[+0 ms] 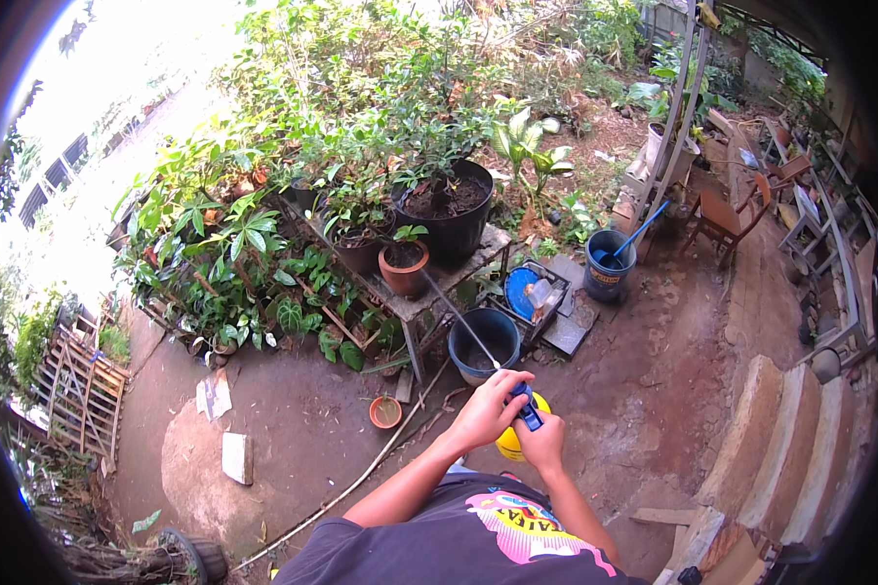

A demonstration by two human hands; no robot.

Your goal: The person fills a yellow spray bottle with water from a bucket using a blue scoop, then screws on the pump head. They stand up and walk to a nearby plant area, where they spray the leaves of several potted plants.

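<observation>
A pump sprayer with a yellow bottle (511, 443) and a blue head (530, 415) is held in front of my body. My right hand (544, 442) is wrapped around its blue handle. My left hand (489, 411) lies over the front of the head, fingers curled on it. Beyond the fingers shows a white nozzle tip (496, 364). A thin straight grey line runs from it towards a small terracotta pot (404, 270) with a seedling; I cannot tell whether it is a jet or a wand. The pot stands at the corner of a worn plant bench (408, 306).
Larger black pots (450, 227) with shrubs crowd the bench. Below stand a dark bucket (484, 344) and a crate (549, 292). Another bucket (609, 274) holds a blue-handled tool. A hose (366, 472) crosses the dirt near a small orange pot (385, 412). Concrete steps (783, 446) rise at right.
</observation>
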